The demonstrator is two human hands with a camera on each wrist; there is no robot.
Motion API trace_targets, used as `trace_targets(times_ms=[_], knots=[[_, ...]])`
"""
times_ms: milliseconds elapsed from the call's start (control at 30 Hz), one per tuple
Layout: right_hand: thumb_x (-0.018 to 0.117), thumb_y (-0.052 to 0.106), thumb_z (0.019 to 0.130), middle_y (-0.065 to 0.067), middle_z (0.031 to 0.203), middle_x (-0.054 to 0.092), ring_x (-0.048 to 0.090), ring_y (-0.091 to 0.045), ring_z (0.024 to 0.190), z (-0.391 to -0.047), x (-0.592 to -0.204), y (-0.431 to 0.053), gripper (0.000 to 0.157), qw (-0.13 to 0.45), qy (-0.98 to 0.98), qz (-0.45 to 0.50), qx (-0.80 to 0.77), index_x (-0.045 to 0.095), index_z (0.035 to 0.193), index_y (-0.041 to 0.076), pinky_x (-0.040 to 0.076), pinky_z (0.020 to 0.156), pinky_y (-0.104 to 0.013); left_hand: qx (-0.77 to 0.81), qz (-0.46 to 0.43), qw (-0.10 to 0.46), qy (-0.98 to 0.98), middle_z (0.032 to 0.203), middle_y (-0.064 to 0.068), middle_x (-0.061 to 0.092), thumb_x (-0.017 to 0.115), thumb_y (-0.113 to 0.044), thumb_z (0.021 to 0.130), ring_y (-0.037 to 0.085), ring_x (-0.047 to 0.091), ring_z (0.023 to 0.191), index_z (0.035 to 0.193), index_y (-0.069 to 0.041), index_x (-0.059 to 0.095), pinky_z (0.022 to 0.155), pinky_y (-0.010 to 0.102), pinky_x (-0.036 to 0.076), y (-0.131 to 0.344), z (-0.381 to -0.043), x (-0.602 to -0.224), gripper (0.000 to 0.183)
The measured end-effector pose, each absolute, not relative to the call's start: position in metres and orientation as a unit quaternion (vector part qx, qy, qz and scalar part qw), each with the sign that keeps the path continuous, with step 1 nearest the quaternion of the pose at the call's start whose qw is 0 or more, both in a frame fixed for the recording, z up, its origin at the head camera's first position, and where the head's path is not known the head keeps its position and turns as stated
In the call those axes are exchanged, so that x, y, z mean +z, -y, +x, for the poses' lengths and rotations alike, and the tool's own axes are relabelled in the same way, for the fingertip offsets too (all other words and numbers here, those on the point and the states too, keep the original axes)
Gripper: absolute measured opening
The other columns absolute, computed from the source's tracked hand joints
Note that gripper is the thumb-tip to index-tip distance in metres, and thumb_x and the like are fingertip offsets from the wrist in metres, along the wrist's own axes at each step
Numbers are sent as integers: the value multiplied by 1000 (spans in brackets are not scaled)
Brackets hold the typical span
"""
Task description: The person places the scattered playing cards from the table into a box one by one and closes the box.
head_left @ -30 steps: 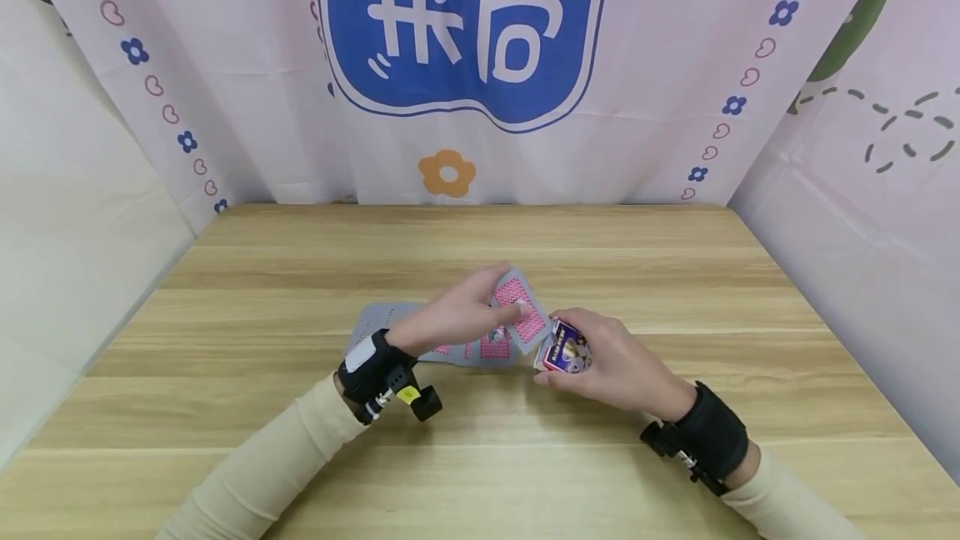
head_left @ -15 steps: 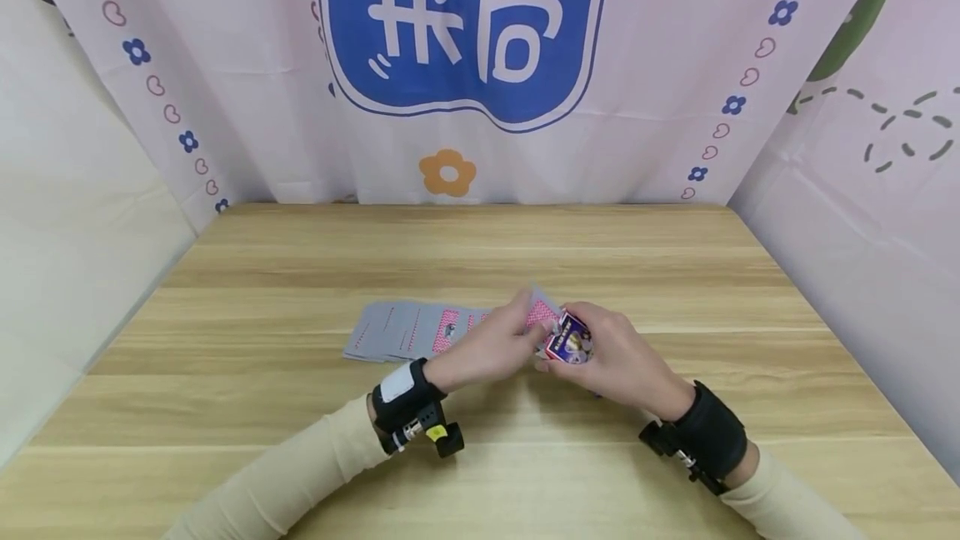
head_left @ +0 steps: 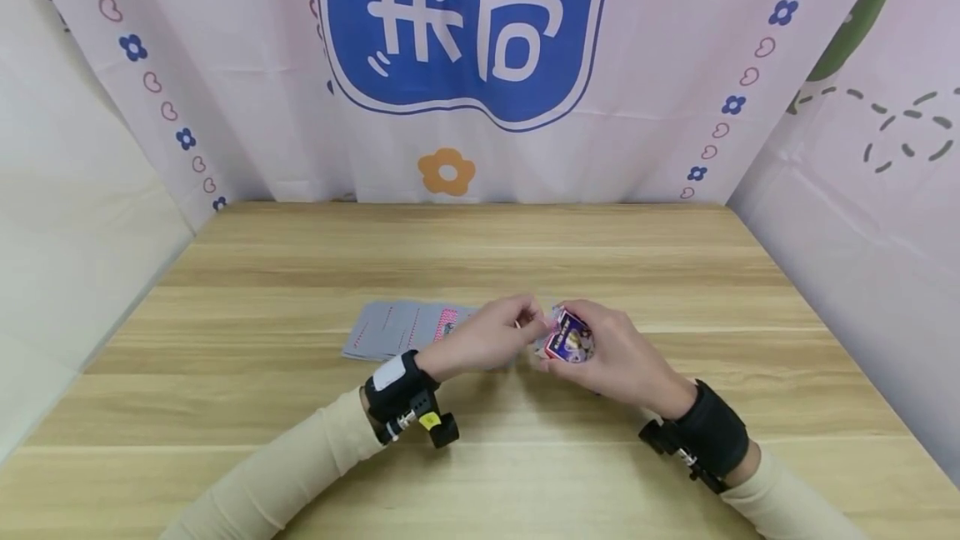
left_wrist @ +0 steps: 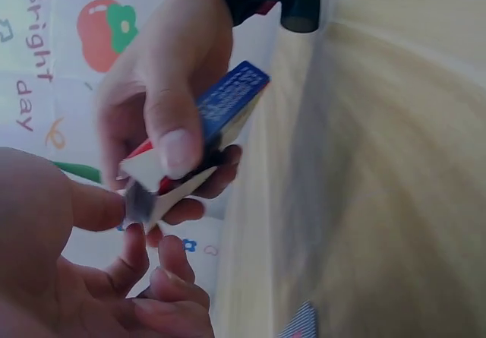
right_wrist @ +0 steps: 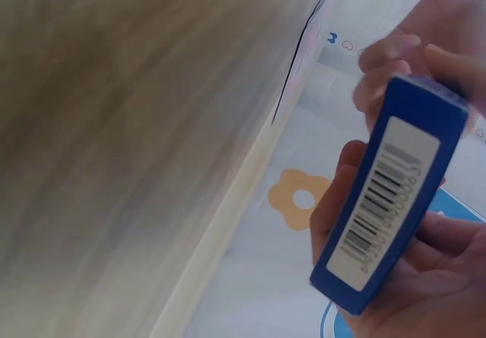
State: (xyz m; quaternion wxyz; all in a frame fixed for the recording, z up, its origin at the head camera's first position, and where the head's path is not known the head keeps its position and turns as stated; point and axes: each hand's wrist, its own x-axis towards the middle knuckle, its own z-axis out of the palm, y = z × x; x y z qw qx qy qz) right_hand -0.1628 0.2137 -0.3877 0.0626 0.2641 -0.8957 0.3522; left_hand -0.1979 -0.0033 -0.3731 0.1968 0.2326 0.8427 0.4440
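Note:
My right hand (head_left: 618, 357) grips a small blue playing-card box (head_left: 572, 337), thumb on one side and fingers on the other. A barcode label (right_wrist: 382, 201) shows on the box's narrow side in the right wrist view. White flaps (left_wrist: 144, 167) stand folded out at the box's mouth in the left wrist view. There, my left hand (left_wrist: 114, 277) pinches the grey edge of a playing card (left_wrist: 139, 203) between thumb and finger; most of that card is hidden at the mouth. Playing cards (head_left: 397, 330) lie overlapping in a row, backs up, partly hidden by my left hand.
The wood-grain table (head_left: 480, 482) carries the card row left of its middle. A printed cloth (head_left: 262, 107) hangs along the table's back edge, with more cloth at both sides. Black straps with small cameras (head_left: 444, 430) sit on both wrists.
My left hand has moved right to the box's mouth, and the pink-backed card it held up there no longer shows in the head view. My right hand has barely moved.

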Motion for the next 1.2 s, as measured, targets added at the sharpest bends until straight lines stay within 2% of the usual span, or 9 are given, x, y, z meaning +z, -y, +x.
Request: trace_targets(times_ms=[133, 233, 333, 500, 600, 667, 867, 1100, 1200], knots=[[93, 30, 81, 1, 102, 70, 62, -7, 80, -162, -389, -214, 56, 58, 891, 275, 356, 65, 125, 11, 56, 64, -21, 449, 229, 220, -835, 100, 3, 63, 50, -38, 111, 15, 55, 76, 105, -15, 59, 65, 29, 45, 0, -196, -378, 26], [92, 32, 81, 1, 102, 70, 62, -6, 80, -162, -389, -214, 59, 53, 893, 270, 355, 64, 128, 9, 56, 64, -21, 451, 220, 228, -834, 107, 6, 64, 44, -43, 112, 17, 56, 81, 114, -15, 60, 67, 30, 45, 3, -199, -379, 33], [92, 35, 81, -1, 103, 71, 62, -6, 79, -162, -389, -214, 65, 50, 897, 262, 352, 63, 132, 6, 56, 64, -21, 424, 225, 198, -854, 114, 9, 66, 44, -46, 112, 19, 61, 91, 124, -15, 62, 74, 32, 50, 10, -208, -379, 37], [93, 34, 81, -2, 107, 72, 63, -8, 82, -161, -387, -212, 69, 40, 906, 248, 340, 62, 135, 4, 56, 69, -21, 254, 254, 137, -923, 132, 15, 63, 68, -41, 102, 32, 54, 125, 136, -10, 61, 97, 45, 52, 31, -228, -378, 46], [93, 33, 81, -2, 108, 72, 63, -9, 85, -161, -387, -212, 70, 30, 910, 241, 335, 62, 137, 4, 56, 71, -20, 178, 251, 146, -940, 143, 19, 55, 80, -38, 93, 38, 39, 137, 141, -10, 60, 106, 52, 46, 42, -235, -378, 59], [92, 34, 81, -2, 110, 72, 63, -10, 86, -161, -387, -212, 71, 25, 912, 238, 332, 61, 137, 4, 56, 73, -20, 159, 244, 151, -945, 144, 19, 53, 83, -38, 91, 38, 35, 139, 140, -10, 61, 109, 53, 44, 45, -237, -378, 61], [92, 37, 81, -3, 113, 71, 63, -9, 86, -160, -387, -211, 72, 22, 912, 244, 328, 62, 137, 4, 56, 72, -20, 160, 231, 143, -949, 134, 16, 53, 88, -41, 85, 33, 36, 128, 125, -10, 64, 102, 47, 44, 50, -243, -381, 56], [93, 36, 80, 0, 107, 71, 62, -7, 84, -160, -388, -210, 71, 25, 909, 254, 330, 62, 136, 4, 55, 71, -20, 160, 234, 133, -950, 116, 9, 54, 92, -42, 80, 29, 38, 118, 114, -8, 60, 94, 41, 42, 49, -244, -381, 58], [93, 35, 80, 1, 105, 70, 62, -6, 84, -159, -389, -209, 70, 24, 907, 257, 332, 62, 135, 3, 56, 71, -21, 150, 245, 143, -947, 95, 4, 58, 91, -41, 82, 24, 50, 98, 97, -7, 65, 87, 37, 42, 49, -243, -379, 45]])
